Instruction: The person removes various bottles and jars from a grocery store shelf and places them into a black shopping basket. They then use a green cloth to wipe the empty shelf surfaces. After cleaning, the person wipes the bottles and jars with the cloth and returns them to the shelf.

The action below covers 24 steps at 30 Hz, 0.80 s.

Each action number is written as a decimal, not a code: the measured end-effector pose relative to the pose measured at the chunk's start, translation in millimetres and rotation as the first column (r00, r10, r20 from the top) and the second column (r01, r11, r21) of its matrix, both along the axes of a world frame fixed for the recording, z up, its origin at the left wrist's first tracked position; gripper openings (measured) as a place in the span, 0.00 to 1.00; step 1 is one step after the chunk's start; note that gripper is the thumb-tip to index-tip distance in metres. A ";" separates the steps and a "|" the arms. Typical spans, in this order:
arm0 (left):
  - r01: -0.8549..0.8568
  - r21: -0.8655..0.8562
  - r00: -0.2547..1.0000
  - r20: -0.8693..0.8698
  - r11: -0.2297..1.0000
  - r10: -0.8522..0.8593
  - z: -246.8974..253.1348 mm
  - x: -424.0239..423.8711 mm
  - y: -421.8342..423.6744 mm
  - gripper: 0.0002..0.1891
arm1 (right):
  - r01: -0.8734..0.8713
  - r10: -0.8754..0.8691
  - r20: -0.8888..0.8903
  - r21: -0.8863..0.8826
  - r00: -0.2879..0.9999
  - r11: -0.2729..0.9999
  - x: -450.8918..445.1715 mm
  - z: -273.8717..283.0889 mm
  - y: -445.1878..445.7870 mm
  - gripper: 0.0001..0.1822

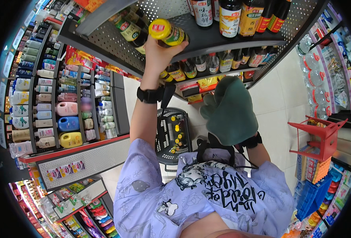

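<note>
My left hand (pixel 161 56) grips a jar with a yellow lid (pixel 162 29) at the front edge of a dark metal shelf (pixel 202 41). Dark sauce bottles (pixel 127 29) stand just beyond that hand, to its left. A dull green cloth or mitt (pixel 232 114) covers my right hand, so its fingers are hidden; only the wrist, with a black band (pixel 254 140), shows. That hand is raised in front of the lower shelves. Below my left forearm, a dark plastic shopping basket (pixel 160 154) holds several yellow-capped containers (pixel 177 139).
Labelled sauce bottles (pixel 230 19) line the upper shelf, with more bottles (pixel 213 63) on the tier beneath. Shelves of toiletry bottles (pixel 66 108) rise at left. A red plastic stool (pixel 321 138) and a blue crate (pixel 313 196) stand at right, beside the pale tiled floor (pixel 270 116).
</note>
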<state>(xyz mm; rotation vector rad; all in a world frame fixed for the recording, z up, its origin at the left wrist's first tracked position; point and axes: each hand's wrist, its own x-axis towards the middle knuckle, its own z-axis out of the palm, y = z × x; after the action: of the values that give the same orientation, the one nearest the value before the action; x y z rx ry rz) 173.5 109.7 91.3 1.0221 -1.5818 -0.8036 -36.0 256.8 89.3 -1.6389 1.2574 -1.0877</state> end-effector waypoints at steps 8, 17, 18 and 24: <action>-0.090 0.144 0.992 -0.071 0.985 0.101 -38.0 3.1 -70.7 0.24 | 0.058 -0.058 -0.005 0.054 0.998 0.997 -20.5 16.0 -3.9 0.19; -0.074 0.188 0.968 -0.224 0.979 0.116 -52.1 3.4 -98.7 0.26 | 0.118 -0.114 -0.037 0.112 0.993 0.987 -32.8 35.7 -9.7 0.20; -0.092 0.196 0.965 -0.225 0.976 0.136 -52.8 5.6 -97.5 0.26 | 0.116 -0.113 -0.030 0.116 0.993 0.986 -31.0 36.3 -10.5 0.20; -0.309 0.004 0.932 -0.200 0.951 0.304 -90.1 -0.3 -79.3 0.45 | 0.039 -0.036 -0.033 0.096 0.999 0.995 -21.0 7.5 -23.0 0.20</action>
<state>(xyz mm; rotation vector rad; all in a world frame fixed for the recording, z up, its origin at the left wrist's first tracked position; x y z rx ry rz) 173.1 30.4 1.2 1.0996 -1.2219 -0.6438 -57.0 233.9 96.8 -1.5714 1.3450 -1.0111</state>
